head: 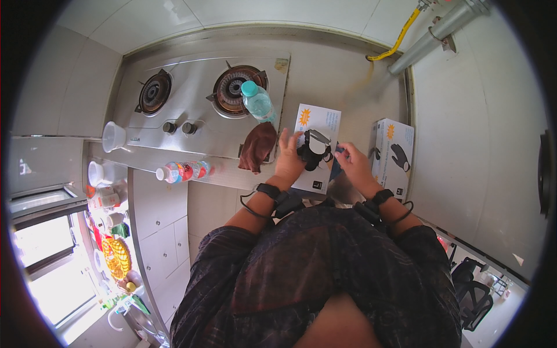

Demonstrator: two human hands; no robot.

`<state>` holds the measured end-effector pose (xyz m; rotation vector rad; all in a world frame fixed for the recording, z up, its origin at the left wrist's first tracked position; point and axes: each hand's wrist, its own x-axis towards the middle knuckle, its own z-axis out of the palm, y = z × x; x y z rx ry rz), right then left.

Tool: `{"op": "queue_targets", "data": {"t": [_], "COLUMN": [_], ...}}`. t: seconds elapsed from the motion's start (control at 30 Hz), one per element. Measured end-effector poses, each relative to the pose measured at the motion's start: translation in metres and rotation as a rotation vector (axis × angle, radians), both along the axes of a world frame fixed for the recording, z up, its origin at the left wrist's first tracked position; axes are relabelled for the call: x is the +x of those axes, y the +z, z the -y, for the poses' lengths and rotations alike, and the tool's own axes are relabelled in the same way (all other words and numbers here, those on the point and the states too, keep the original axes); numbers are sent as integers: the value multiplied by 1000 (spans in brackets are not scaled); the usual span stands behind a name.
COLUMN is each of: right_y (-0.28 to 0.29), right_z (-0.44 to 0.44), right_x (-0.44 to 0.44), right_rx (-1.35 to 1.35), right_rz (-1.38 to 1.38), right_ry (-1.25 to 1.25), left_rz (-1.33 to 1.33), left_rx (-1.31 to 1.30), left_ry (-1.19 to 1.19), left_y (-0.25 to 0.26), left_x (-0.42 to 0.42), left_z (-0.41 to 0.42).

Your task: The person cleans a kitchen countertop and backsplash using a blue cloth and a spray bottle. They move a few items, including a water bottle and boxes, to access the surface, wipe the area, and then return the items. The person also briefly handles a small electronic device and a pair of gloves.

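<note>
A white disposable-glove box [319,174] lies before me on the steel counter, right of the stove. Black gloves [310,161] show around a pale oval on its upper face; whether they are printed or stick out of an opening is unclear. My left hand [290,162] rests at the box's left edge, fingers apart, its fingertips close to the black gloves. My right hand [356,167] is at the box's right edge with bent fingers; whether it pinches anything there is hidden. Something dark blue [336,168] shows beneath the box. Both wrists wear black straps with cabled devices.
A second glove box [394,161] stands to the right by the wall. Left of my hands are a brown cloth [257,148], a teal-capped bottle [260,103] by a burner of the gas stove [187,104], a labelled bottle [185,171] and a white tub [114,137].
</note>
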<state>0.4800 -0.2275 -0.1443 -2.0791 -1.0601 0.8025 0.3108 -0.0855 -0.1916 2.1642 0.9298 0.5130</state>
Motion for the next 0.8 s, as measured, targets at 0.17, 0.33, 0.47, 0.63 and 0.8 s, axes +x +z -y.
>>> {"op": "queue_targets", "data": {"t": [0.17, 0.33, 0.47, 0.63, 0.8], "right_y": [-24, -17, -13, 26, 45], "right_z": [-22, -37, -31, -28, -28], "right_x": [-6, -18, -15, -14, -18], "right_rx": [-43, -2, 76, 55, 150], "right_rz": [-206, -476, -650, -833, -839], "right_ry": [-142, -223, -237, -280, -263], "left_rz": [13, -252, 48, 126, 68], "left_rx": [-389, -466, -636, -872, -664], "left_ry": [46, -105, -47, 79, 68], "left_y": [-41, -26, -20, 46, 68], "left_x": [-7, -1, -9, -1, 5], "left_z": [-20, -35, -23, -9, 8]}}
